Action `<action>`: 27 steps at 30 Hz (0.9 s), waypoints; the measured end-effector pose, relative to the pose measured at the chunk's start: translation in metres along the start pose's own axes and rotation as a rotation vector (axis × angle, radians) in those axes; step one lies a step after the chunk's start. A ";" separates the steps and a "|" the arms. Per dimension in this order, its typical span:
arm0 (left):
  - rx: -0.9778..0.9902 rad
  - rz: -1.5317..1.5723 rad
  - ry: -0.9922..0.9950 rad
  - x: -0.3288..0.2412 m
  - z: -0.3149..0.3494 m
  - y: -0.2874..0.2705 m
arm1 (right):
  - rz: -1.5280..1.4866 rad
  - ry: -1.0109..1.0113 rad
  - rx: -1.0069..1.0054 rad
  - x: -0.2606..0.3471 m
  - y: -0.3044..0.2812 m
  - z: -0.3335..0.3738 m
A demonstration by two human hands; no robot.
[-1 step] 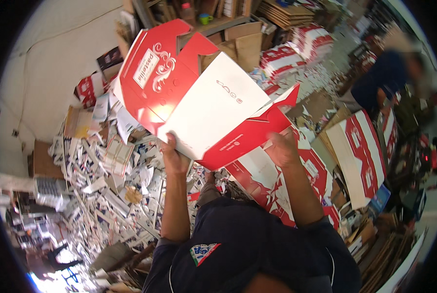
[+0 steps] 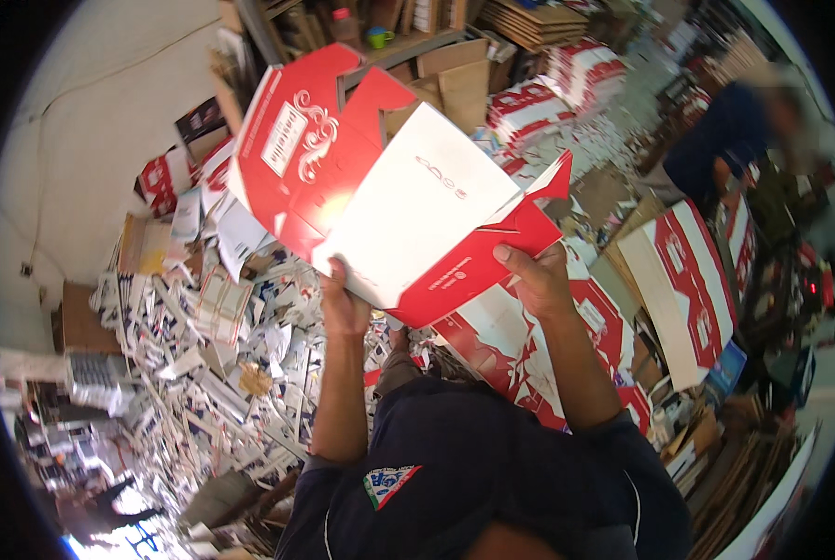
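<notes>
A flat die-cut cardboard box blank [image 2: 427,201], with red and white panels and notched edges, is held up in front of me. My left hand [image 2: 345,306] pinches its lower white corner, thumb on the face and fingers mostly behind it. On the right, my right hand [image 2: 540,278] grips the red panel's edge with the thumb on top; its other fingers are largely hidden beneath. Under my right forearm lie more red and white printed sheets [image 2: 492,331].
White paper offcuts [image 2: 212,392] cover the floor at left. Stacks of red and white blanks [image 2: 581,79] stand at the back. Another red and white sheet [image 2: 683,289] leans at right, near a bent-over person [image 2: 725,140]. Wooden boards [image 2: 534,23] are piled behind.
My right hand, blurred at the edge before, now rests its thumb plainly on the red panel. The blank's near edge has shifted slightly to the right.
</notes>
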State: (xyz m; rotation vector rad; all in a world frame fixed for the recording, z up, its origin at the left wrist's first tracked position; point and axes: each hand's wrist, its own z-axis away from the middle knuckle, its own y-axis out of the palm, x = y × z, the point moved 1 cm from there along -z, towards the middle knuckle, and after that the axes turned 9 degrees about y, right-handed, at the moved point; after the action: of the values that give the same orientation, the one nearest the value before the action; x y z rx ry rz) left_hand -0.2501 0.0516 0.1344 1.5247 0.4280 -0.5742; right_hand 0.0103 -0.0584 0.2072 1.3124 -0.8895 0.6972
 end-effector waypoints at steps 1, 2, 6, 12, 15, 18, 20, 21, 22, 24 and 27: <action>0.061 0.027 -0.087 0.018 0.007 0.000 | 0.165 -0.053 -0.066 0.012 -0.006 0.008; 0.120 0.053 -0.173 0.040 0.012 -0.005 | 0.331 -0.100 -0.132 0.025 -0.009 0.015; 0.225 -0.168 -0.575 0.130 0.038 -0.018 | 0.632 -0.144 -0.091 0.071 -0.026 0.044; 0.303 -0.997 -0.838 0.178 0.047 -0.026 | 0.759 0.094 -0.206 0.029 -0.125 0.075; 0.545 -1.344 0.111 0.145 0.056 0.013 | 0.588 0.162 -0.446 0.006 -0.159 0.101; 0.877 -1.311 0.666 0.115 0.066 0.086 | 0.868 0.117 -0.395 -0.010 -0.184 0.104; 1.173 -1.269 0.791 0.113 0.066 0.141 | 0.746 0.096 -0.316 -0.008 -0.177 0.097; 1.275 -1.294 0.757 0.120 0.063 0.158 | 0.709 0.103 -0.310 -0.008 -0.176 0.095; 1.374 -1.315 0.723 0.129 0.060 0.173 | 0.676 0.110 -0.303 -0.006 -0.175 0.093; 1.421 -1.328 0.774 0.156 0.053 0.177 | 0.660 0.152 -0.328 -0.003 -0.174 0.097; 1.439 -1.215 0.692 0.185 0.045 0.178 | 0.657 0.127 -0.331 0.002 -0.167 0.101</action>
State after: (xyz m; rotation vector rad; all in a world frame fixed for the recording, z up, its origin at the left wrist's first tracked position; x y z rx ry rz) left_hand -0.0003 -0.0160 0.1675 2.7649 1.8110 -1.4694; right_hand 0.1382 -0.1825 0.1267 0.6621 -1.2835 1.0704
